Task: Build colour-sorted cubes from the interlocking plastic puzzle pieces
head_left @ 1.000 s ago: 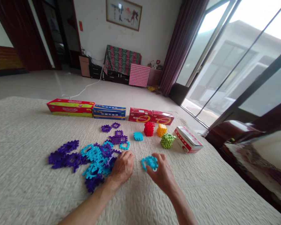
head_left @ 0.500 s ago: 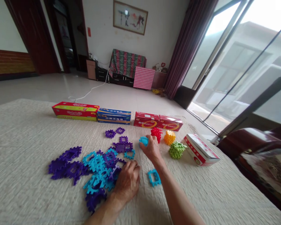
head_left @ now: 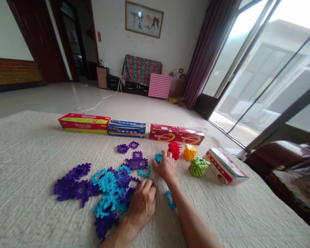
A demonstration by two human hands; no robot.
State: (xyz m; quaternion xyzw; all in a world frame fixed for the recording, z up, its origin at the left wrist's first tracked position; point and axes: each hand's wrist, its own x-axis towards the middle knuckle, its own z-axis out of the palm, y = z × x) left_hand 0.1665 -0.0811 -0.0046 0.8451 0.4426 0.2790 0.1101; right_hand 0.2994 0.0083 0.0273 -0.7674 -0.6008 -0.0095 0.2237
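Observation:
My right hand (head_left: 165, 166) is over the cloth beside a light blue piece (head_left: 158, 158), thumb and fingers apart. My left hand (head_left: 143, 199) rests at the right edge of a pile of light blue pieces (head_left: 107, 182) and purple pieces (head_left: 80, 187), its fingers curled down and their tips hidden. Under my right forearm lies another light blue piece (head_left: 170, 199), partly covered. Beyond my right hand stand a red stack (head_left: 174, 150), an orange stack (head_left: 189, 152) and a green stack (head_left: 198, 167). Purple pieces (head_left: 136, 163) lie ahead of my left hand.
A red and yellow-green box (head_left: 84, 124), a blue box (head_left: 126, 128) and two red boxes (head_left: 164, 132) line the far side. At the right is a white and red box (head_left: 226, 167). A beige cloth (head_left: 36, 148) covers the surface.
My right hand has drawn back slightly from the light blue piece near the red stack, and its fingers have spread. The whole view has shifted a little.

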